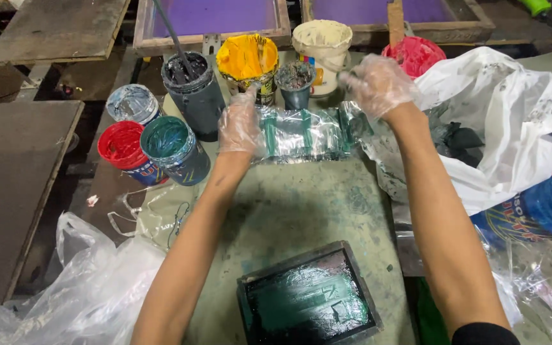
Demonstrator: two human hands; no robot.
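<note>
Gloved left hand [239,125] and right hand [378,83] stretching ink-smeared plastic sheet [305,133], fingertips blurred

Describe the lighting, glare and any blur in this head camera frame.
Head view: even overhead light, soft shadows under the forearms; glare on the ink-smeared plastic sheet and the wet green ink in the tray; right hand slightly motion-blurred, left hand sharper; corners dim.

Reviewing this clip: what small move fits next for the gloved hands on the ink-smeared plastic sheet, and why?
Probably lower the plastic sheet flat. The left hand presses one end to the table, while the right hand lifts the other end, near the paint tubs.
</note>
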